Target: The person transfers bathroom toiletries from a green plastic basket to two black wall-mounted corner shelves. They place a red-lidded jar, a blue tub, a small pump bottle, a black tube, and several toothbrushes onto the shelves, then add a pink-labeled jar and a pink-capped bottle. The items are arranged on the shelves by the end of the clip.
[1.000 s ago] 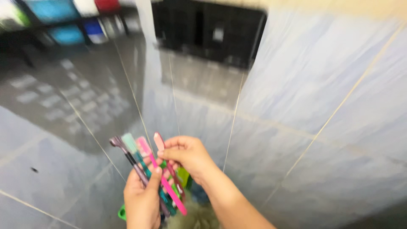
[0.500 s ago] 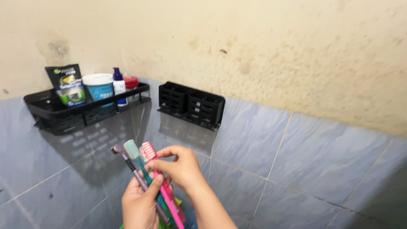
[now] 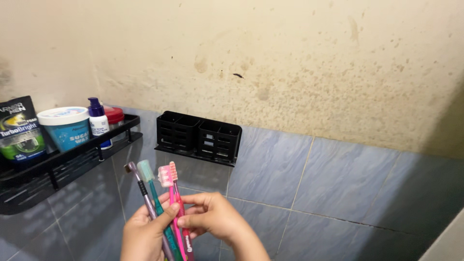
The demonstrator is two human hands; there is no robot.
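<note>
I see my left hand [image 3: 145, 237] wrapped around four toothbrushes [image 3: 162, 203] while my right hand [image 3: 212, 220] pinches a pink one by its thin handle, and they look light, stiff and a bit slippery.

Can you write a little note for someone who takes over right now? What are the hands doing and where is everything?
Left hand: holds a bunch of four toothbrushes, heads up.
Right hand: fingertips pinch the red toothbrush in that bunch.
Black holder: fixed to the wall above the hands, and its slots look empty.
Shelf to the left: carries a tub, a small bottle and a dark packet.
Done: brushes are gathered in hand.
Left: none is in the holder yet.
</note>
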